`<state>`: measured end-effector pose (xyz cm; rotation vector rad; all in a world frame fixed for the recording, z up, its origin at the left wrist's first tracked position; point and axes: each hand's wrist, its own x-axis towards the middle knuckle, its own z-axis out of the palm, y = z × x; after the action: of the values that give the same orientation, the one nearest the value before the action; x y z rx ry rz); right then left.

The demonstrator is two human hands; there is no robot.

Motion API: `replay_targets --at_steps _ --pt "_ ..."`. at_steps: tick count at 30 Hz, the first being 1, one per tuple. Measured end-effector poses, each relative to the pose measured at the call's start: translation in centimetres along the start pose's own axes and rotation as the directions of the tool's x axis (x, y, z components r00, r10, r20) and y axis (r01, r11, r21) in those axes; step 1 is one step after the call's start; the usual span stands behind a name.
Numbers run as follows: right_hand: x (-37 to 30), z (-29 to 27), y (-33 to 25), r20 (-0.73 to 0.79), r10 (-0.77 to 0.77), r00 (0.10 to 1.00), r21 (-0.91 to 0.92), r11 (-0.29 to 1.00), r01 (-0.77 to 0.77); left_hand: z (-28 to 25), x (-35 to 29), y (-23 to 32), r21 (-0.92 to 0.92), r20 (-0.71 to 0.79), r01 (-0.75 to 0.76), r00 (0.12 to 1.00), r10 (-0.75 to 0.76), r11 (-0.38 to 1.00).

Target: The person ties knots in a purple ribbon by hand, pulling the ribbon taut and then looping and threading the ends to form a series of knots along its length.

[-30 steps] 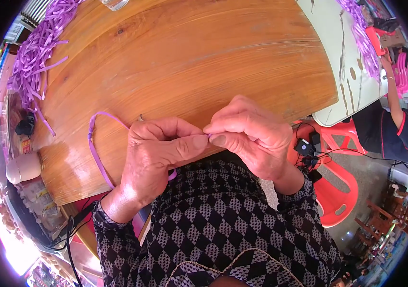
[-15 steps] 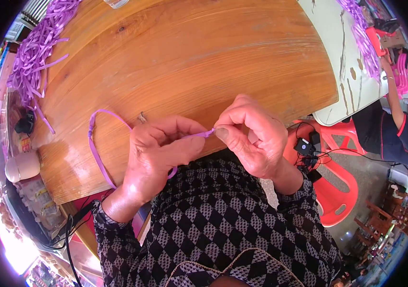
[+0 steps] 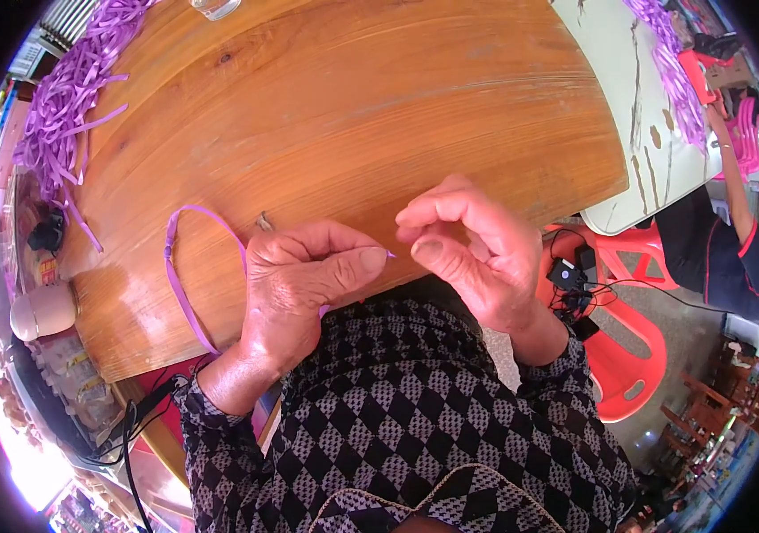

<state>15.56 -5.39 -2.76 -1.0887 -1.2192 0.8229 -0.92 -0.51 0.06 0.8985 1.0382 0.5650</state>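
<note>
My left hand (image 3: 304, 280) pinches a thin purple ribbon (image 3: 181, 293) between thumb and forefinger, and a tiny purple end pokes out past the fingertips. The ribbon loops out to the left over the wooden table, with a small knot on the loop's left side; part of it is hidden behind the hand and wrist. Just right of that end, my right hand (image 3: 477, 253) is held with thumb and fingers apart and nothing between them.
A heap of purple ribbons (image 3: 77, 98) lies on the wooden table (image 3: 379, 115) at the far left, near a glass (image 3: 216, 7). More purple ribbons (image 3: 671, 71) hang at the far right by a white table (image 3: 615, 209). Red plastic chairs (image 3: 633, 355) and a person (image 3: 726, 249) are at right.
My right hand has let go of the ribbon's end and opened, shifting slightly right. My left thumb and forefinger have closed over the end.
</note>
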Motion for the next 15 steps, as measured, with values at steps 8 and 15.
replay_targets --at_steps 8,15 --pt "0.3 -0.5 0.5 0.174 -0.141 0.975 -0.197 0.965 0.175 0.6 0.4 0.6 -0.058 0.012 0.086 0.996 -0.086 0.995" --pt "1.0 -0.4 0.5 0.199 -0.311 0.929 -0.264 0.896 0.356 -0.2 0.3 1.0 -0.117 0.207 0.136 0.972 -0.11 0.984"
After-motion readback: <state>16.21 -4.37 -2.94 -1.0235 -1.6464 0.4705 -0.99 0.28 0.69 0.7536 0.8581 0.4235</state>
